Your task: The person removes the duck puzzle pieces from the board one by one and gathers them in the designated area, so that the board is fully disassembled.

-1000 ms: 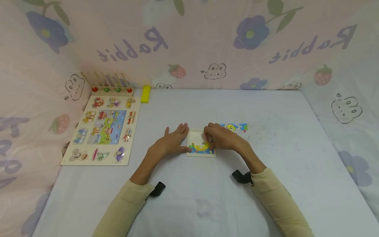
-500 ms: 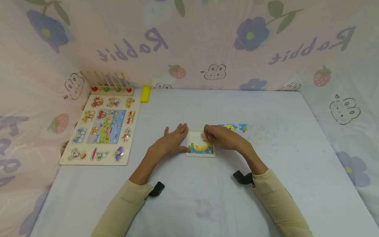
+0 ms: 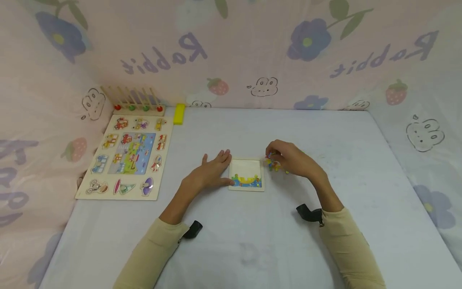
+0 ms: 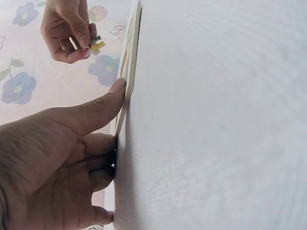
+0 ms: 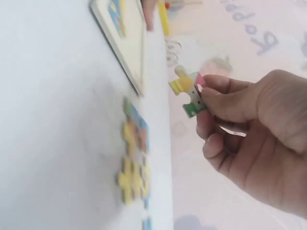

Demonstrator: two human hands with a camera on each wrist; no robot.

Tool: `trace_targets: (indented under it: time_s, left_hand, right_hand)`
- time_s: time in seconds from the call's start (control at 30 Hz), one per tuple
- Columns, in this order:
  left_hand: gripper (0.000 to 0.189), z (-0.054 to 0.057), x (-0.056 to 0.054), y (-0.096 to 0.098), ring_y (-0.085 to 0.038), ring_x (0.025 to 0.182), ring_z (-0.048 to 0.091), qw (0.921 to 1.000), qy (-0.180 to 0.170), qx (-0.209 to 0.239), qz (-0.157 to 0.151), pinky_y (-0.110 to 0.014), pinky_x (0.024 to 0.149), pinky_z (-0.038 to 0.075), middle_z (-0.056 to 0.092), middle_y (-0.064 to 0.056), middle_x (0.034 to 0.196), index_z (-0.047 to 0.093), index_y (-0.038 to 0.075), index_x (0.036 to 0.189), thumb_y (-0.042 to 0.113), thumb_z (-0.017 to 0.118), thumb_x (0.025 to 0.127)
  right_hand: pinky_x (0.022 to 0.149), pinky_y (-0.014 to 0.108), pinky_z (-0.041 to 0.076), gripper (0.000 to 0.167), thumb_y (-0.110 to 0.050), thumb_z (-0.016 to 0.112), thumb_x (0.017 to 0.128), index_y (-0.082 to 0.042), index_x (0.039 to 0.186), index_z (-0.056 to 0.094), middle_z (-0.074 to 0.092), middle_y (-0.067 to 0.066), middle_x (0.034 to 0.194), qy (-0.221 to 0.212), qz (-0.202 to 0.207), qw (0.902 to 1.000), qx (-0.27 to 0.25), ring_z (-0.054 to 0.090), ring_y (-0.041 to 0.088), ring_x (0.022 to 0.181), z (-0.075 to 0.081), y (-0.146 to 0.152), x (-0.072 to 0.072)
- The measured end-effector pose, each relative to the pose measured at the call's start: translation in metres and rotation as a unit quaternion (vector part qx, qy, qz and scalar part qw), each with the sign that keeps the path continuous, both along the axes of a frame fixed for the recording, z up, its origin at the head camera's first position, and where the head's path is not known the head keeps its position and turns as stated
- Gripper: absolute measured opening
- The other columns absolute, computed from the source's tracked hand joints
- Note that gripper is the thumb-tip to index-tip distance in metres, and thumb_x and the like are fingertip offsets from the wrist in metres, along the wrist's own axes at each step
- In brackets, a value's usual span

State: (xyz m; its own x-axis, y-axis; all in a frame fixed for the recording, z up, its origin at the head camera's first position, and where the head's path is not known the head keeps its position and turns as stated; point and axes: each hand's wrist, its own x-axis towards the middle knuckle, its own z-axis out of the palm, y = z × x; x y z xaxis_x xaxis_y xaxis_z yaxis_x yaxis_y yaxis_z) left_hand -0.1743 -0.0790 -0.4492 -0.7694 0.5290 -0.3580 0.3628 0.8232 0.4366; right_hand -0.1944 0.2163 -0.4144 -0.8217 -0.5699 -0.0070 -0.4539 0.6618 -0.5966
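Note:
A shallow square puzzle tray (image 3: pixel 247 166) lies before me, its lower part filled with blue and yellow pieces. My left hand (image 3: pixel 205 176) rests at its left side, fingers spread. In the left wrist view, the left thumb (image 4: pixel 103 108) touches the tray's edge. To the right of the tray, my right hand (image 3: pixel 296 158) pinches a puzzle piece (image 5: pixel 181 86) with yellow, white, pink and green on it, held above the table. Several loose puzzle pieces (image 5: pixel 129 181) lie below that hand, partly hidden by it in the head view.
At the left lies a wooden picture board (image 3: pixel 163 160) with vehicle and animal shapes. Behind it stands a peg rack (image 3: pixel 138 110) with red and green beads, next to a yellow block (image 3: pixel 179 114). A patterned cloth (image 3: pixel 234 52) hangs round the white table (image 3: pixel 231 241).
My right hand has moved from over the tray's right side to the right, above the loose pieces, with a puzzle piece in its fingers. The left hand has stayed in place.

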Motion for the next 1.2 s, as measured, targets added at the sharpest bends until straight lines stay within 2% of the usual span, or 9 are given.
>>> trace_targets:
  time_s: [0.13,0.23,0.4,0.53,0.7,0.93,1.2]
  left_hand:
    - [0.095,0.001,0.000,0.002,-0.026,0.167,0.002,1.0000,0.003,-0.007,-0.001,-0.065,0.132,0.002,0.004,-0.007,0.178,0.015,0.006,0.167,0.047,0.067,0.100]
    - [0.095,0.002,0.001,0.001,-0.027,0.167,0.003,0.9999,0.003,-0.011,-0.001,-0.065,0.132,0.003,0.004,-0.007,0.178,0.015,0.006,0.167,0.048,0.067,0.100]
    - [0.095,0.002,0.001,0.000,-0.026,0.167,0.003,0.9999,0.006,-0.013,0.001,-0.065,0.132,0.003,0.003,-0.007,0.178,0.014,0.006,0.167,0.049,0.067,0.100]
    - [0.095,0.002,0.000,0.000,-0.026,0.167,0.002,0.9999,0.006,-0.012,-0.002,-0.065,0.132,0.002,0.002,-0.006,0.178,0.014,0.006,0.167,0.049,0.066,0.100]
    - [0.096,0.001,0.002,0.001,-0.026,0.167,0.003,0.9999,0.005,-0.009,-0.002,-0.065,0.132,0.003,0.002,-0.006,0.178,0.014,0.006,0.167,0.049,0.067,0.100]
    - [0.095,0.003,0.002,0.001,-0.026,0.167,0.004,0.9999,0.009,-0.009,-0.002,-0.065,0.132,0.003,0.003,-0.007,0.178,0.015,0.006,0.167,0.049,0.066,0.100]
    - [0.095,0.002,0.001,0.001,-0.027,0.167,0.003,0.9999,0.006,-0.008,-0.002,-0.065,0.132,0.003,0.003,-0.007,0.178,0.015,0.005,0.167,0.049,0.066,0.100]
  right_hand:
    - [0.087,0.042,0.053,0.016,0.005,0.062,0.100,-0.001,0.113,0.068,0.072,0.014,0.109,0.012,-0.056,0.9984,-0.001,0.064,0.027,0.098,0.009,0.020,-0.001]
    - [0.084,0.038,0.052,0.016,0.004,0.061,0.101,-0.001,0.114,0.069,0.073,0.016,0.111,0.017,-0.088,0.9960,0.007,0.064,0.028,0.097,0.015,0.034,-0.002]
    - [0.078,0.032,0.053,0.015,0.000,0.062,0.102,0.000,0.112,0.072,0.075,0.019,0.111,-0.018,-0.124,0.9917,0.027,0.069,0.034,0.097,0.019,0.055,-0.003]
    - [0.079,0.033,0.054,0.014,-0.003,0.062,0.102,0.001,0.110,0.073,0.073,0.019,0.107,-0.058,-0.128,0.9883,0.060,0.069,0.034,0.098,0.011,0.069,-0.003]
    - [0.077,0.032,0.051,0.013,-0.001,0.063,0.100,0.002,0.106,0.074,0.071,0.015,0.098,-0.098,-0.121,0.9841,0.085,0.064,0.027,0.093,-0.002,0.080,-0.002]
    - [0.072,0.031,0.046,0.011,-0.008,0.068,0.099,0.000,0.106,0.070,0.069,0.014,0.094,-0.096,-0.131,0.9804,0.112,0.060,0.024,0.087,-0.010,0.081,-0.001]
    - [0.070,0.032,0.045,0.018,-0.007,0.073,0.095,0.002,0.109,0.068,0.067,0.016,0.093,-0.098,-0.138,0.9755,0.140,0.059,0.025,0.084,-0.005,0.074,0.002]
